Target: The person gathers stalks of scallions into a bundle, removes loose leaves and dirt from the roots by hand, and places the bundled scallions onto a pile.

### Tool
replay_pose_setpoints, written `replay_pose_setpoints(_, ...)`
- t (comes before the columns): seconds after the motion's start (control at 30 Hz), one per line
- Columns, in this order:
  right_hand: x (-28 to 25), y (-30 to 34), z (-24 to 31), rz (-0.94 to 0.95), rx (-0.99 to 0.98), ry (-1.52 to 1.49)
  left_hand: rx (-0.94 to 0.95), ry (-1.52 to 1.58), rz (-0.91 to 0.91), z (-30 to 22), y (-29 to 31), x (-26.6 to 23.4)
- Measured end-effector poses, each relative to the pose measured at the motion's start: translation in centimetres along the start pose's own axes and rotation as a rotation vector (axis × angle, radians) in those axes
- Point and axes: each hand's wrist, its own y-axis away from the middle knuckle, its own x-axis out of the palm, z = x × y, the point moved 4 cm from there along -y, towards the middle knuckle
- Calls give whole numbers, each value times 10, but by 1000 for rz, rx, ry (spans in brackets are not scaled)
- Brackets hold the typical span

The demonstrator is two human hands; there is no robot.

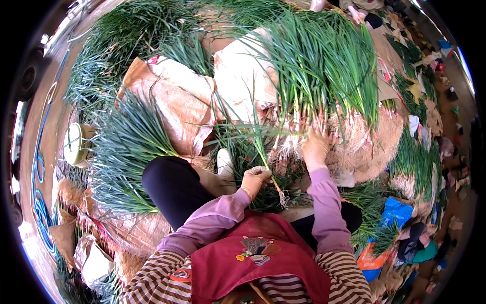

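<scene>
My left hand (254, 179), in a tan glove, is shut on a thin green onion stalk (264, 152) whose pale roots hang down below my fist. My right hand (315, 148), also gloved, reaches into the rooty base of a big heap of green onions (324, 66) in front of me; its fingers press among the stalks and whether they grip one is hidden. Both arms wear lilac sleeves. A red apron (258, 258) covers my lap, and my knees in black trousers (174, 190) spread to either side.
Brown woven sacks (177, 101) lie under more onion bundles (126, 147) at my left. A round pale scale (76, 144) stands at far left. A blue bag (397, 210) and scattered leaves lie at right. Another person's legs (357, 10) show at the top.
</scene>
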Motion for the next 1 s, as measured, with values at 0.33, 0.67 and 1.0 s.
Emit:
replay_pose_setpoints(0.33,143,150,34,738,-331,-260,238,81,-168,-15,7,-8)
replay_pose_setpoints(0.67,43,43,108,515,224,-1797,267,76,-99,-16,19,1)
replay_pose_setpoints(1.0,20,46,92,624,140,-1813,390,102,-56,-36,9,-19)
